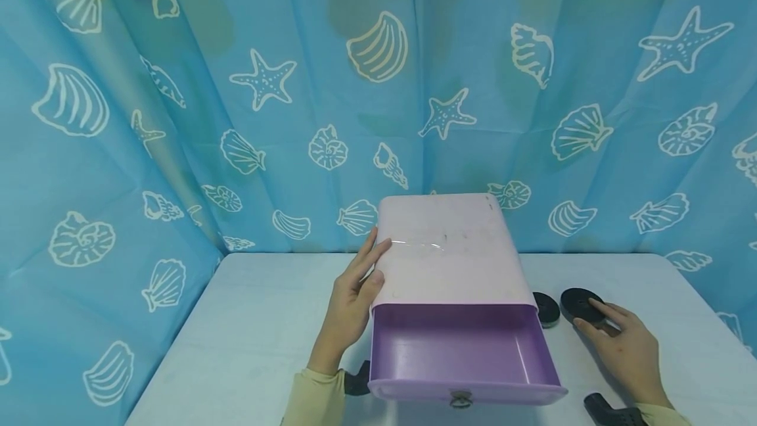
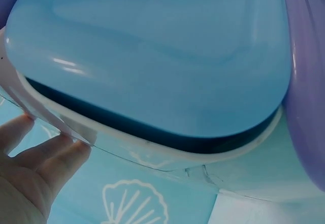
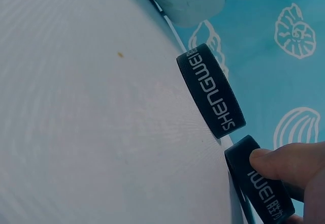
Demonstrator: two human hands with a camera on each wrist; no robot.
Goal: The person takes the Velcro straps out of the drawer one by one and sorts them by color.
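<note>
A pale pink drawer box (image 1: 446,248) stands on the table, and its purple drawer (image 1: 455,347) is pulled out toward me with nothing inside. My left hand (image 1: 349,304) rests straight fingers against the box's left side. The left wrist view has those fingertips (image 2: 76,150) at the pale casing, beside a blue rounded front (image 2: 167,71). To the right of the box, my right hand (image 1: 629,354) pinches a roll of black tape (image 1: 579,304) between thumb and fingers. White lettering marks its edge. A second black roll (image 1: 546,309) stands between it and the box.
A white table (image 1: 236,334) lies under everything, its far edge meeting a blue curtain (image 1: 284,169) printed with shells and starfish. Black wrist devices (image 1: 609,411) sit at both wrists. The drawer has a small metal knob (image 1: 460,400).
</note>
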